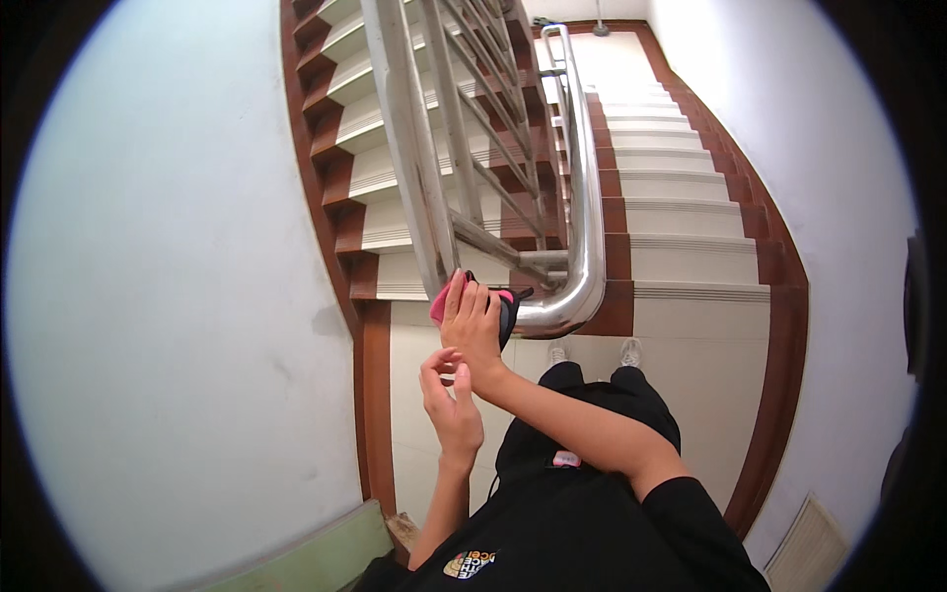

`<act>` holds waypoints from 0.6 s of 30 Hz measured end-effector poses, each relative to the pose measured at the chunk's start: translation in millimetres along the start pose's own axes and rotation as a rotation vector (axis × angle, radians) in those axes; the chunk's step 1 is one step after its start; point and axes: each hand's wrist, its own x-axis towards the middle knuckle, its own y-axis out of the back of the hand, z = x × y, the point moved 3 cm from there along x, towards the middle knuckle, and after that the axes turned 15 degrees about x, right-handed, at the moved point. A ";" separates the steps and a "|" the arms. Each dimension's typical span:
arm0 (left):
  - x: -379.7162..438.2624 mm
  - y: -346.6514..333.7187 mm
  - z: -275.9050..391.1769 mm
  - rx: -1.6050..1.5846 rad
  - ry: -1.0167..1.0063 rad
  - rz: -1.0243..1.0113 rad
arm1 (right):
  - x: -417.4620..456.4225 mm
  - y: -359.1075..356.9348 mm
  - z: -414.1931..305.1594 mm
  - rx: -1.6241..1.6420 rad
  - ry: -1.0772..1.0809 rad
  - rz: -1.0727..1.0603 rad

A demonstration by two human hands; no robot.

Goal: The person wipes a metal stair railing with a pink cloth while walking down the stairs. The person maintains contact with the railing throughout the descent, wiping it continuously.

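My right hand [471, 320] presses a pink and black cloth-like item [509, 320] against the stainless steel handrail [556, 320], at the corner where the rail bends. Its fingers lie over the top of the item, and pink fabric shows at the left edge. What exactly the item is cannot be made out under the hand. Just below the right wrist, my left hand [453, 414] is held up in the air with nothing in it. Its fingers are loosely curled and apart from the thumb, near the handrail but not on it.
Stairs with cream treads [692, 218] and red-brown edging run away on the right. Another flight [370, 159] lies left of the metal balusters [453, 111]. Pale walls [170, 259] enclose both sides. My shoes [631, 352] stand on the tiled landing [703, 385].
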 end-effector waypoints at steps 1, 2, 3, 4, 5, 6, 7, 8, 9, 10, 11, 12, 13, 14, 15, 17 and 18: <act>8.6 2.3 -0.3 0.005 -0.020 0.005 | -1.3 -1.0 -0.3 0.026 0.036 -0.028; 20.1 1.7 1.9 -0.008 -0.046 0.000 | -1.2 2.5 7.5 0.032 0.066 -0.054; 31.9 1.5 2.7 -0.019 -0.072 -0.006 | -2.0 5.0 13.8 0.039 0.094 -0.080; 40.7 6.1 1.3 -0.054 -0.088 0.003 | -6.1 7.8 12.8 0.064 0.142 -0.081; 50.8 7.3 7.9 -0.076 -0.110 -0.022 | -9.7 10.2 19.3 0.069 0.173 -0.078; 61.4 7.5 14.3 -0.121 -0.146 -0.042 | -13.4 14.3 26.3 0.076 0.202 -0.078; 69.7 10.0 19.5 -0.162 -0.177 -0.058 | -18.3 18.9 33.0 0.089 0.235 -0.081; 77.2 11.3 22.0 -0.198 -0.210 -0.082 | -24.8 21.8 44.2 0.101 0.305 -0.101; 83.9 10.3 22.3 -0.254 -0.254 -0.066 | -30.2 34.4 55.7 0.045 0.412 -0.106; 90.5 9.2 22.2 -0.274 -0.289 -0.101 | -34.7 39.7 67.8 0.058 0.453 -0.083; 94.1 10.4 20.8 -0.293 -0.322 -0.123 | -39.5 46.4 78.5 0.076 0.506 -0.059; 98.9 8.5 17.2 -0.316 -0.340 -0.156 | -43.1 55.3 92.0 0.080 0.462 -0.109; 103.4 7.0 13.2 -0.339 -0.356 -0.187 | -44.5 68.0 102.6 0.085 0.418 -0.160; 105.4 7.9 9.9 -0.356 -0.369 -0.205 | -42.4 81.8 110.0 0.131 0.365 -0.208; 109.2 3.4 3.7 -0.362 -0.392 -0.219 | -43.5 89.0 120.4 0.149 0.325 -0.227; 114.0 6.1 -4.6 -0.343 -0.423 -0.215 | -40.5 104.1 123.0 0.151 0.203 -0.310; 116.3 6.2 -7.6 -0.344 -0.431 -0.225 | -40.0 102.9 117.0 0.142 0.165 -0.270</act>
